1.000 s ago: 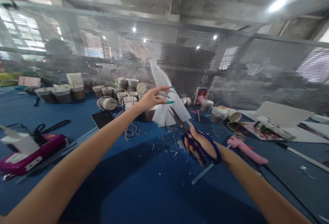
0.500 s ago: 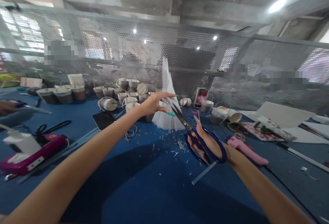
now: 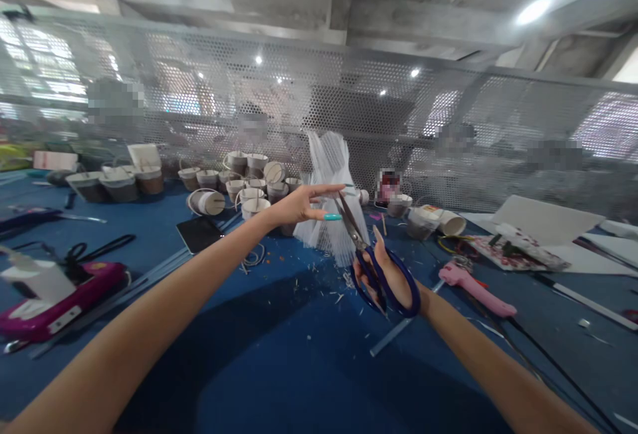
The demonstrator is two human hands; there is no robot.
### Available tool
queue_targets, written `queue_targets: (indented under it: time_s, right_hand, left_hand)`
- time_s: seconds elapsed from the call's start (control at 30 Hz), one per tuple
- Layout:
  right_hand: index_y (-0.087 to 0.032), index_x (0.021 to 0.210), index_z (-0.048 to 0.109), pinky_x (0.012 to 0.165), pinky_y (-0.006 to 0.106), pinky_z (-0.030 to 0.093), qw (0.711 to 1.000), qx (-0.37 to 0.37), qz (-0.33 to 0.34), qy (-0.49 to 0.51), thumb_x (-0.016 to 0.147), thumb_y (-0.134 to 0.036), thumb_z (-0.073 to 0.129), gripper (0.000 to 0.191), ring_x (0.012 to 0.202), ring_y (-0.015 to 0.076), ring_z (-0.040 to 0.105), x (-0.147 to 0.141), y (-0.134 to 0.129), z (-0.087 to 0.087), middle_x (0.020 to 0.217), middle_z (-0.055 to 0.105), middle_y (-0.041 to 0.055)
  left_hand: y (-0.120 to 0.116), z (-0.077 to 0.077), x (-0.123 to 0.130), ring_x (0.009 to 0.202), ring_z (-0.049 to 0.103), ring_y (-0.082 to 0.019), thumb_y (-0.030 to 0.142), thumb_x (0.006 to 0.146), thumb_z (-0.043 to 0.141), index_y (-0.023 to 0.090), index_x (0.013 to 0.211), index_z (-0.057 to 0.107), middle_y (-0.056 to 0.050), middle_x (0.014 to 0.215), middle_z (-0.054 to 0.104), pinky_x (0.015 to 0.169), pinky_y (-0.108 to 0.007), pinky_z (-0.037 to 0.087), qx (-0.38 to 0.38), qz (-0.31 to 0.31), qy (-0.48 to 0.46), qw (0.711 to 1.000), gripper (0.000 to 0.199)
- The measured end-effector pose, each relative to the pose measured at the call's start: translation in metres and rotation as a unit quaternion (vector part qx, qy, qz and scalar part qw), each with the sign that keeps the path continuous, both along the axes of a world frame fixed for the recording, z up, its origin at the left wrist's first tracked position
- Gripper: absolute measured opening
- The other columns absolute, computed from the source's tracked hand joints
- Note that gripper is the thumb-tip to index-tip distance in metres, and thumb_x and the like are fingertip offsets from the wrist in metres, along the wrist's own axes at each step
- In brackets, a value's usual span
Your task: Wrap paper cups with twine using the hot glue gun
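Observation:
My left hand (image 3: 296,207) reaches to the white pleated mesh (image 3: 331,161) near the middle of the table. Its index finger and teal-nailed thumb are stretched out and apart, in front of the mesh. Whether the hidden fingers touch it I cannot tell. The mesh stands narrow at its middle and flares above and below. My right hand (image 3: 389,274) is closed through the dark blue handles of a pair of scissors (image 3: 355,234). The blades point up and left, close to the left fingertips and in front of the mesh.
Several small pots (image 3: 255,208) stand behind my left hand. A dark phone-like slab (image 3: 199,233) and a magenta power strip (image 3: 74,301) lie left. Right are a pink glue gun (image 3: 478,288) and a translucent stick (image 3: 391,337). White scraps (image 3: 339,299) litter the blue table (image 3: 299,381).
The mesh has spread at the top and its lower edge reaches further down and right. The scissors and right hand have shifted slightly left. The left hand has barely moved.

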State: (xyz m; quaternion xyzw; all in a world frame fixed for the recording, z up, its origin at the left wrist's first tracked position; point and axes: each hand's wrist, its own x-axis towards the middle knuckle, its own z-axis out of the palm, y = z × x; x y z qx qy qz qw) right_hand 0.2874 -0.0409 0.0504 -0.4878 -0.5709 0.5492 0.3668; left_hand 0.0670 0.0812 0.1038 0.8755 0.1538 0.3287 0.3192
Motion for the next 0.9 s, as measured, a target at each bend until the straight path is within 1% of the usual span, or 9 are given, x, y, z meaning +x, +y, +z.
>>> queue_targets:
  time_s: [0.1, 0.17, 0.33, 0.47, 0.6, 0.7, 0.77, 0.83, 0.9]
  right_hand:
    - [-0.018, 0.068, 0.053, 0.033, 0.018, 0.036, 1.000, 0.001, -0.012, -0.005, 0.053, -0.094, 0.039, 0.079, 0.036, 0.0043, 0.038, 0.000, 0.001, -0.002, 0.049, 0.045, -0.0064]
    - [-0.018, 0.067, 0.054, 0.032, 0.019, 0.035, 1.000, 0.000, -0.011, 0.000, 0.052, -0.094, 0.040, 0.078, 0.035, 0.0045, 0.038, 0.001, 0.002, -0.004, 0.048, 0.043, -0.0066]
    - [-0.017, 0.066, 0.054, 0.032, 0.018, 0.035, 1.000, -0.003, -0.005, 0.018, 0.049, -0.095, 0.039, 0.081, 0.035, 0.0040, 0.037, 0.002, 0.005, -0.005, 0.047, 0.043, -0.0066]
    - [-0.017, 0.067, 0.053, 0.031, 0.017, 0.034, 1.000, 0.004, -0.008, 0.014, 0.049, -0.096, 0.038, 0.083, 0.034, 0.0039, 0.037, 0.002, 0.007, -0.005, 0.046, 0.042, -0.0072]
    - [-0.017, 0.069, 0.053, 0.031, 0.018, 0.035, 1.000, 0.018, -0.001, 0.012, 0.055, -0.095, 0.035, 0.080, 0.033, 0.0041, 0.037, 0.005, 0.009, -0.010, 0.048, 0.042, -0.0075]
    - [-0.017, 0.068, 0.053, 0.031, 0.017, 0.034, 1.000, 0.029, 0.009, 0.006, 0.059, -0.093, 0.033, 0.080, 0.033, 0.0044, 0.038, 0.006, 0.010, -0.013, 0.048, 0.041, -0.0074]
    - [-0.017, 0.067, 0.053, 0.030, 0.017, 0.034, 1.000, 0.029, 0.011, 0.000, 0.060, -0.093, 0.035, 0.079, 0.032, 0.0044, 0.038, 0.006, 0.010, -0.014, 0.047, 0.041, -0.0074]
    - [-0.017, 0.066, 0.053, 0.029, 0.017, 0.033, 1.000, 0.021, 0.011, -0.001, 0.059, -0.094, 0.034, 0.079, 0.031, 0.0043, 0.037, 0.004, 0.009, -0.013, 0.046, 0.041, -0.0073]
    - [-0.016, 0.065, 0.054, 0.029, 0.018, 0.032, 1.000, 0.009, 0.023, 0.004, 0.057, -0.095, 0.032, 0.082, 0.030, 0.0044, 0.037, 0.002, 0.008, -0.012, 0.046, 0.042, -0.0066]
  left_hand:
    - [-0.003, 0.000, 0.001, 0.134, 0.042, -0.032, 0.033, 0.075, 0.073, 0.029, 0.145, 0.030, -0.013, 0.143, 0.048, 0.108, -0.053, 0.033, -0.003, 0.007, 0.006, 1.000, 0.082]
    - [-0.003, 0.000, 0.001, 0.131, 0.045, -0.032, 0.032, 0.074, 0.073, 0.029, 0.147, 0.026, -0.015, 0.141, 0.049, 0.104, -0.052, 0.038, -0.001, 0.012, 0.010, 1.000, 0.087]
    - [-0.002, 0.000, -0.001, 0.135, 0.037, -0.034, 0.037, 0.071, 0.075, 0.030, 0.142, 0.036, -0.012, 0.148, 0.040, 0.109, -0.053, 0.030, 0.072, 0.034, 0.028, 0.996, 0.081]
    - [-0.003, 0.000, -0.001, 0.129, 0.043, -0.032, 0.048, 0.077, 0.067, 0.030, 0.140, 0.040, -0.012, 0.142, 0.048, 0.109, -0.052, 0.030, 0.115, 0.045, 0.038, 0.992, 0.071]
    - [-0.003, 0.000, 0.000, 0.127, 0.042, -0.034, 0.062, 0.080, 0.055, 0.029, 0.139, 0.043, -0.011, 0.140, 0.051, 0.110, -0.055, 0.025, 0.129, 0.050, 0.036, 0.990, 0.069]
    - [-0.001, 0.000, -0.001, 0.127, 0.045, -0.034, 0.075, 0.079, 0.041, 0.025, 0.137, 0.047, -0.012, 0.138, 0.053, 0.108, -0.054, 0.030, 0.099, 0.018, 0.025, 0.995, 0.076]
    - [0.001, -0.001, -0.001, 0.125, 0.048, -0.033, 0.076, 0.082, 0.030, 0.022, 0.131, 0.054, -0.014, 0.131, 0.059, 0.104, -0.051, 0.036, 0.051, 0.014, 0.005, 0.999, 0.076]
    - [0.005, -0.004, 0.002, 0.119, 0.054, -0.030, 0.070, 0.088, 0.025, 0.019, 0.121, 0.063, -0.015, 0.120, 0.066, 0.098, -0.048, 0.042, -0.004, 0.057, -0.029, 0.998, 0.071]
    - [0.009, -0.008, 0.005, 0.108, 0.059, -0.027, 0.063, 0.090, 0.033, 0.017, 0.112, 0.068, -0.014, 0.111, 0.070, 0.092, -0.044, 0.045, -0.029, 0.112, -0.060, 0.992, 0.061]
